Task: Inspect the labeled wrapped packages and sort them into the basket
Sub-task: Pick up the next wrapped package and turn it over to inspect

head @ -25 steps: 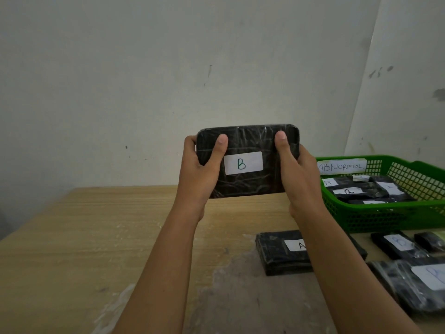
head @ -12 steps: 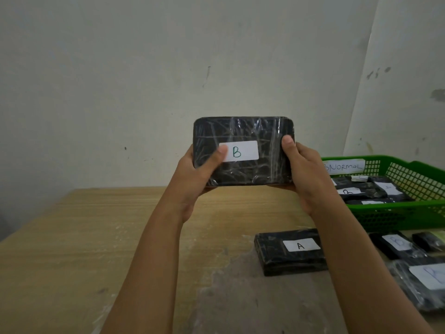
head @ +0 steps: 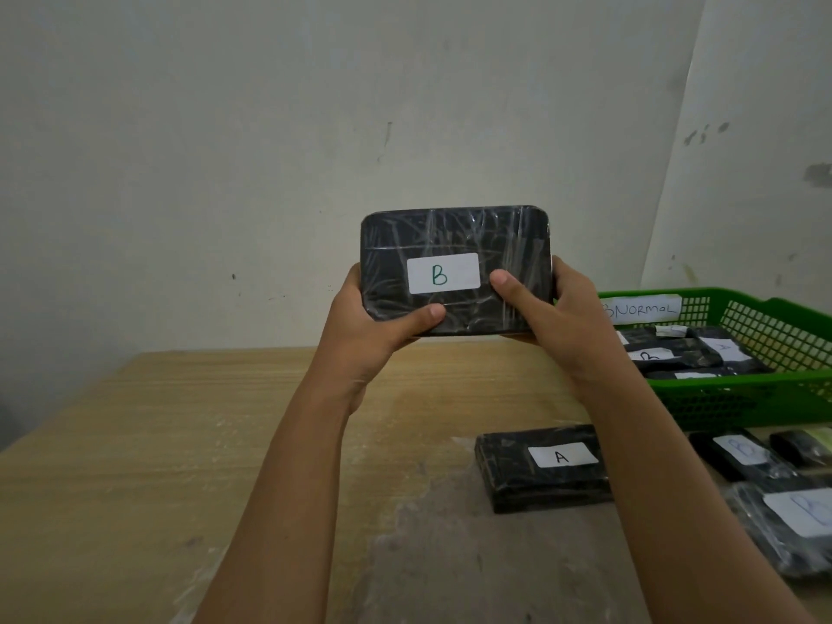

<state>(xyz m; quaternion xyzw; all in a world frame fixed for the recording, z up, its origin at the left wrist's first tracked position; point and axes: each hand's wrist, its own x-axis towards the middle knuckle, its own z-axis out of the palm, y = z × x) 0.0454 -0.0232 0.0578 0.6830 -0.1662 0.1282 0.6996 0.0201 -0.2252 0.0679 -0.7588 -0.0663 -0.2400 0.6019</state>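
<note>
Held package: a black wrapped package (head: 454,236) with a white label "B" is held upright above the wooden table (head: 180,443), facing the camera.
Left hand (head: 373,326): the package's lower left corner is gripped.
Right hand (head: 558,317): the right edge is gripped.
Basket (head: 765,398): a green basket with wrapped packages inside is seen at the right.
Package "A" (head: 517,484): it is laid flat on the table.

A plain, pale grey-green wall (head: 315,128) fills the view from 9 to 1 o'clock. At 2 o'clock it meets a lighter side wall (head: 765,150) bearing dark scuff marks (head: 704,132). Below lies a light wood-grain worktop (head: 180,443), with a whitish worn patch (head: 450,556) at 6 o'clock. The light is dim and even.
</note>
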